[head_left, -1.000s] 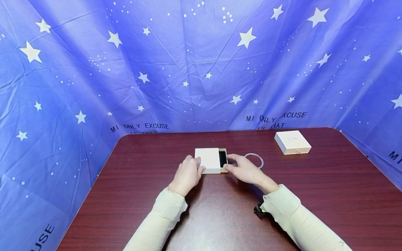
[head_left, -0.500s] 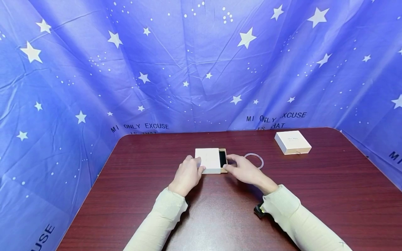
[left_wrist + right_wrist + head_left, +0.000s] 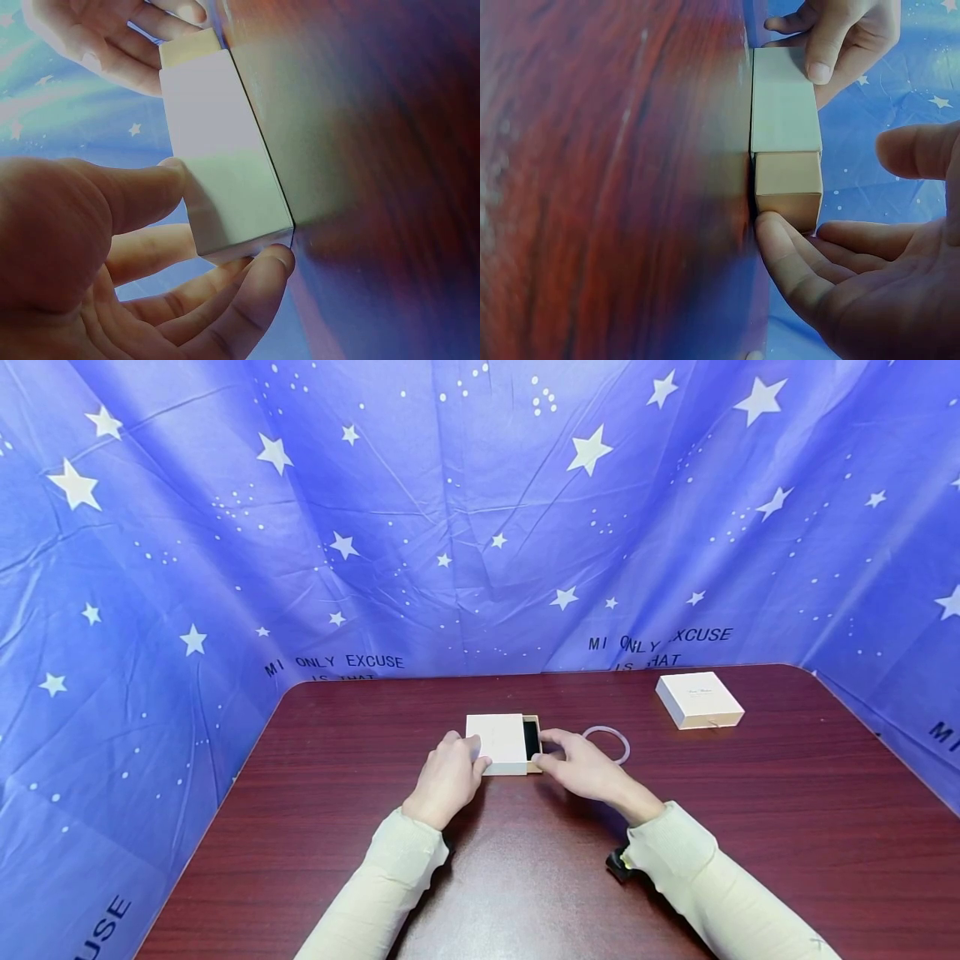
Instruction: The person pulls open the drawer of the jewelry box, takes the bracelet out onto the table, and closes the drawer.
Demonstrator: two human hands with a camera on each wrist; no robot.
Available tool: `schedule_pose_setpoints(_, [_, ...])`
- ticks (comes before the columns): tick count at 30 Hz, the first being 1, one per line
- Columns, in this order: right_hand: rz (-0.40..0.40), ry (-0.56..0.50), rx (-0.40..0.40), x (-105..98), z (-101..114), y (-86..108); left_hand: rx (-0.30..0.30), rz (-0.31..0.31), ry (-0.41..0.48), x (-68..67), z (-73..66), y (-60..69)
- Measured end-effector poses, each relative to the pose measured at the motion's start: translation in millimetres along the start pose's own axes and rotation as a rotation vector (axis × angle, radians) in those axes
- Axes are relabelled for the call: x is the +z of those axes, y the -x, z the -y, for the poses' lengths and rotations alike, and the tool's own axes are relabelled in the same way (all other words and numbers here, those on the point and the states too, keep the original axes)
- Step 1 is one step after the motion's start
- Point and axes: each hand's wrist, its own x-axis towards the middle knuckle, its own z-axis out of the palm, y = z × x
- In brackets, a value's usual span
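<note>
A white drawer-style box [image 3: 496,744] lies flat on the table, its tan drawer [image 3: 534,767] slid partly out to the right, showing a black lining. At the box's left end my left hand [image 3: 444,779] grips the white sleeve [image 3: 225,161], thumb along the near side and fingers round the end. My right hand [image 3: 588,766] is at the drawer's outer end. In the right wrist view its fingers [image 3: 780,244] touch the drawer's end face [image 3: 789,206], while the thumb stays apart from the box. A pale lilac ring, like a bangle [image 3: 624,747], lies just behind the right hand, partly hidden.
A second, closed white box [image 3: 699,697] with small print on top sits at the back right of the dark red wooden table [image 3: 480,893]. Behind and beside the table hangs a blue star-patterned cloth [image 3: 465,527].
</note>
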Motion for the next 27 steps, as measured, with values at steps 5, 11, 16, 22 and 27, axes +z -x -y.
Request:
schedule_pose_setpoints(5, [0.000,0.003,0.000,0.4,-0.5,-0.5,-0.007,0.006,0.001,-0.1,-0.3,0.0])
schedule_pose_setpoints(11, [0.007,-0.009,-0.010,0.5,-0.2,0.2,-0.010,0.008,0.003,-0.3,-0.7,-0.3])
schedule_pose_setpoints(16, [0.015,-0.031,-0.013,0.6,-0.4,-0.1,-0.006,0.006,0.002,-0.6,-0.8,-0.5])
schedule_pose_setpoints(22, [0.003,-0.006,-0.008,0.3,0.4,0.2,0.004,0.000,-0.002,-0.6,-0.3,-0.1])
schedule_pose_setpoints(27, [-0.003,0.011,-0.009,-0.4,1.4,1.1,0.005,0.003,0.000,-0.5,-0.1,-0.3])
